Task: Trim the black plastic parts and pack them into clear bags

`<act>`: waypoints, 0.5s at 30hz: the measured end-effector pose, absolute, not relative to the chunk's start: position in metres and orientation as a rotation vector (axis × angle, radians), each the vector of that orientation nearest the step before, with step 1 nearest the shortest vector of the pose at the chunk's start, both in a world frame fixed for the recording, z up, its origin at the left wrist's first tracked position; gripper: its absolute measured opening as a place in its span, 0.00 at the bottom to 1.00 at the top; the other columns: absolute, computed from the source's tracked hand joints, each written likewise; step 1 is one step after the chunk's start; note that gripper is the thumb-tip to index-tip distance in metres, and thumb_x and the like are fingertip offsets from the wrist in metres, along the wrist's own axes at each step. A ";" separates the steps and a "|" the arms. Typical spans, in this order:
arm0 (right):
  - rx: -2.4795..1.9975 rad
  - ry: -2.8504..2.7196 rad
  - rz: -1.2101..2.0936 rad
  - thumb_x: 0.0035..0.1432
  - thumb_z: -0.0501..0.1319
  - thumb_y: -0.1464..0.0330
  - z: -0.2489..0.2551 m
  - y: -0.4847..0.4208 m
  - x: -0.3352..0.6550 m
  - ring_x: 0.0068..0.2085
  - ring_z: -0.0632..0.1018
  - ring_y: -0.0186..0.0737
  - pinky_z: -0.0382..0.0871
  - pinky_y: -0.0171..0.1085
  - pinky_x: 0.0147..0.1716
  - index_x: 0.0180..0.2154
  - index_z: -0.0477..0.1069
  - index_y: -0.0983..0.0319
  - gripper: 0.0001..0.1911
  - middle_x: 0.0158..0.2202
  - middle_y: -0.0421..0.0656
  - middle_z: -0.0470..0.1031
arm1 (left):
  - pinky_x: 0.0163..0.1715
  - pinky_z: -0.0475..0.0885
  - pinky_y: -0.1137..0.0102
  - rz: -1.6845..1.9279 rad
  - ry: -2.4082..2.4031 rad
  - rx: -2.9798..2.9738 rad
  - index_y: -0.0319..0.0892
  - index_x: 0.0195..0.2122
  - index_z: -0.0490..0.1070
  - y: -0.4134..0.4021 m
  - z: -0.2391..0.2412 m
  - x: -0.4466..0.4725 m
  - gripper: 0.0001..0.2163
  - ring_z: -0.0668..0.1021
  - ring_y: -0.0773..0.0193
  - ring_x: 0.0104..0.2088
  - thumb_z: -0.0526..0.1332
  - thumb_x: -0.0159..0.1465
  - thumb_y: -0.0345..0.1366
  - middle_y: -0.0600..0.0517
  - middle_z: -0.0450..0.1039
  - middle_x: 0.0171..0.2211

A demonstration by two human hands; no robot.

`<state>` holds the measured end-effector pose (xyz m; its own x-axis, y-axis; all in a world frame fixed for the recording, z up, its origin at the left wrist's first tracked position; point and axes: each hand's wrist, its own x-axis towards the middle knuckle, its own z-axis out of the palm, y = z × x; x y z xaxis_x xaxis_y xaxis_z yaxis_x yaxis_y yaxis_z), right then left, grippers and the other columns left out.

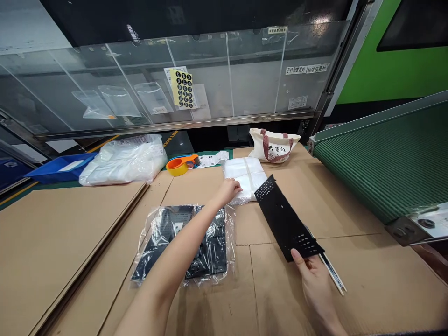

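Note:
My right hand [313, 275] grips the near end of a flat black perforated metal plate [283, 217] and holds it tilted above the cardboard. A thin pale strip [332, 270] runs under the plate by that hand. My left hand [229, 189] reaches forward across a bagged black part [182, 242]. Its fingers are curled on the edge of a stack of clear plastic bags [245, 177].
Cardboard sheets [70, 233] cover the bench. At the back lie a large bundle of plastic bags [122, 161], a blue tray [58, 168], an orange tape dispenser [180, 164] and a cloth tote bag [273, 145]. A green conveyor belt [388, 158] rises on the right.

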<state>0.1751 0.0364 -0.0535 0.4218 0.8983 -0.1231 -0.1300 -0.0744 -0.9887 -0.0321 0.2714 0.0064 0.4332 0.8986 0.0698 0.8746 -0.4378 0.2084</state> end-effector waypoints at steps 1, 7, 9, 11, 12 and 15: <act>-1.398 -0.840 0.982 0.49 0.67 0.53 -0.050 0.040 0.175 0.44 0.77 0.51 0.69 0.41 0.44 0.35 0.78 0.63 0.19 0.36 0.46 0.81 | 0.44 0.73 0.59 0.256 1.571 2.523 0.38 0.36 0.72 0.271 0.007 -0.031 0.08 0.76 0.61 0.42 0.60 0.65 0.38 0.50 0.74 0.38; -1.457 -1.179 0.847 0.54 0.60 0.51 -0.035 0.062 0.161 0.27 0.73 0.43 0.66 0.36 0.26 0.33 0.79 0.63 0.21 0.25 0.43 0.76 | 0.42 0.74 0.61 0.280 1.549 2.401 0.38 0.37 0.72 0.269 0.006 -0.030 0.09 0.77 0.62 0.39 0.60 0.65 0.39 0.50 0.74 0.38; -1.459 -1.254 0.810 0.55 0.58 0.51 -0.034 0.064 0.157 0.22 0.70 0.40 0.64 0.35 0.23 0.31 0.78 0.64 0.22 0.21 0.42 0.73 | 0.41 0.74 0.61 0.307 1.569 2.348 0.38 0.38 0.72 0.271 0.005 -0.031 0.09 0.77 0.62 0.38 0.60 0.66 0.39 0.50 0.74 0.37; -1.462 -1.295 0.776 0.56 0.57 0.52 -0.033 0.064 0.155 0.20 0.68 0.38 0.62 0.34 0.21 0.31 0.77 0.63 0.22 0.19 0.41 0.72 | 0.41 0.74 0.61 0.344 1.587 2.297 0.38 0.38 0.72 0.272 0.004 -0.032 0.09 0.77 0.62 0.38 0.59 0.66 0.39 0.50 0.74 0.37; -1.465 -1.309 0.756 0.56 0.56 0.53 -0.032 0.063 0.154 0.19 0.67 0.38 0.61 0.34 0.20 0.31 0.76 0.63 0.21 0.19 0.40 0.71 | 0.41 0.74 0.61 0.365 1.591 2.274 0.38 0.38 0.72 0.272 0.003 -0.033 0.09 0.77 0.62 0.39 0.59 0.66 0.39 0.50 0.74 0.38; -1.472 -1.347 0.687 0.58 0.55 0.54 -0.030 0.062 0.153 0.18 0.64 0.36 0.59 0.34 0.19 0.26 0.74 0.61 0.20 0.16 0.38 0.67 | 0.41 0.74 0.61 0.425 1.578 2.210 0.38 0.38 0.72 0.271 0.002 -0.033 0.09 0.77 0.62 0.39 0.60 0.65 0.39 0.50 0.74 0.38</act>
<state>0.1529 0.0619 -0.0296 0.2229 0.9532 0.2042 0.3945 0.1033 -0.9131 -0.0334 0.2714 0.0019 0.3199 0.9472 0.0197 0.8287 -0.2899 0.4787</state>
